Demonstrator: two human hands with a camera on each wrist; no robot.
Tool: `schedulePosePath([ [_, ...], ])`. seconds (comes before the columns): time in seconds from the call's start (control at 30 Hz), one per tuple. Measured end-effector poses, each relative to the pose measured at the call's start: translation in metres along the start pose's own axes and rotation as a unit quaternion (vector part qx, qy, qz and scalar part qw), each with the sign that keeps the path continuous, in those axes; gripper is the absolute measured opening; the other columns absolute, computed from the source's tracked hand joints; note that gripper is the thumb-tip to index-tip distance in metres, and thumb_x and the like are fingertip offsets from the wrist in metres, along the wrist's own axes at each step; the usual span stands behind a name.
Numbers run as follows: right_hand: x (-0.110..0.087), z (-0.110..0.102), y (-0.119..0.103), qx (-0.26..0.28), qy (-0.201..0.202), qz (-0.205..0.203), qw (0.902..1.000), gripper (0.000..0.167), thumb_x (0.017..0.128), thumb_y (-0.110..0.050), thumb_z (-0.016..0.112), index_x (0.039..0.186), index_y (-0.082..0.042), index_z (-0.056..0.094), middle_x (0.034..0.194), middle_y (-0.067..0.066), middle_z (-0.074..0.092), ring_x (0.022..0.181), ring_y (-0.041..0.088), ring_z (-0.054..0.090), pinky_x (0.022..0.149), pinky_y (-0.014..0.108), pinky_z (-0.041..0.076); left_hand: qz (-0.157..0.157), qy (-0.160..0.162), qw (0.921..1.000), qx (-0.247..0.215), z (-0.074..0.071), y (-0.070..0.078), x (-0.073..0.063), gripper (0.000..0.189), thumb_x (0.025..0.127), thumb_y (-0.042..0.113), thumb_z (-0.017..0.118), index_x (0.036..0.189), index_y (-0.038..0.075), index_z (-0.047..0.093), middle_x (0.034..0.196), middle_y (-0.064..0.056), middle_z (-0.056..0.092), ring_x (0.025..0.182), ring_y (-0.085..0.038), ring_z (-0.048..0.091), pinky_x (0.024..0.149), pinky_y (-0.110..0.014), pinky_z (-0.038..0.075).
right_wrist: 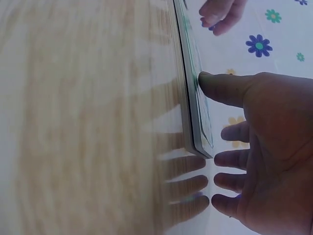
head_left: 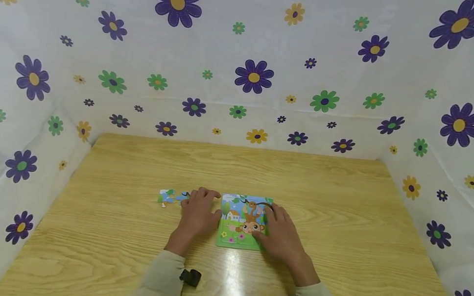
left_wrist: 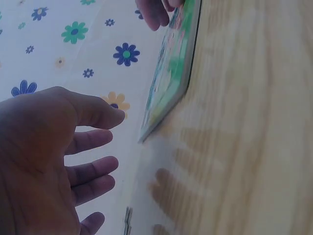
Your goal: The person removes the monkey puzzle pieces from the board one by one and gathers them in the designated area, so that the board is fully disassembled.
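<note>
And here's the bench (head_left: 329, 189), wood-grained and smooth, throwing back a glossy streak of light; the puzzle board (head_left: 234, 245) looks like smooth printed card, the flowered backdrop (head_left: 214, 46) creased matt cloth, the sleeves (head_left: 161, 277) soft matt fabric

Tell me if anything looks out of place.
Only the loose, flat blue-and-green printed pieces stand out: they lie apart from the square green-edged monkey picture board, partly hidden by the left hand. No spill or damage shows.

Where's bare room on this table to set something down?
The table is bare between the puzzle and the flowered backdrop, and right of the right hand. It's crowded from the loose pieces through the left hand and puzzle to the right hand.
</note>
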State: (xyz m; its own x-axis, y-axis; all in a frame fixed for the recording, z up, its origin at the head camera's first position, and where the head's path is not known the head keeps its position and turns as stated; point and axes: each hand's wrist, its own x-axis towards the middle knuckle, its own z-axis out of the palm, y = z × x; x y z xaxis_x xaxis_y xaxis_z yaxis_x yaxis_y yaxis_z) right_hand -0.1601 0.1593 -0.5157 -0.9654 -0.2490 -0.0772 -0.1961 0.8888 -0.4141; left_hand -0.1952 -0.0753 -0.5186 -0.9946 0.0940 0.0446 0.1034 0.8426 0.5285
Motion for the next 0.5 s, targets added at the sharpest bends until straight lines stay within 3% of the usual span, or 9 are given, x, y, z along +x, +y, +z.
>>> schedulePosePath([
  [0.17,-0.003,0.001,0.003,0.009,-0.009,0.021,0.9997,0.081,0.091,-0.039,0.064,0.15,0.004,0.027,0.155,0.027,0.024,0.145,0.043,0.022,0.115,0.056,0.024,0.018,-0.024,0.9994,0.014,0.01,0.012,0.0,0.034,0.089,0.03,0.065,0.122,0.022,0.061,0.123,-0.007,0.055,0.118,-0.031,0.046,0.092,-0.061,0.031],
  [0.5,0.0,0.001,0.005,-0.016,0.007,0.012,0.9998,0.08,0.09,-0.042,0.065,0.144,0.009,0.035,0.15,0.027,0.033,0.139,0.042,0.034,0.11,0.053,0.033,0.036,-0.089,0.9947,0.035,0.028,0.037,0.006,0.033,0.092,0.037,0.059,0.122,0.024,0.061,0.123,-0.003,0.054,0.116,-0.027,0.044,0.091,-0.057,0.031],
])
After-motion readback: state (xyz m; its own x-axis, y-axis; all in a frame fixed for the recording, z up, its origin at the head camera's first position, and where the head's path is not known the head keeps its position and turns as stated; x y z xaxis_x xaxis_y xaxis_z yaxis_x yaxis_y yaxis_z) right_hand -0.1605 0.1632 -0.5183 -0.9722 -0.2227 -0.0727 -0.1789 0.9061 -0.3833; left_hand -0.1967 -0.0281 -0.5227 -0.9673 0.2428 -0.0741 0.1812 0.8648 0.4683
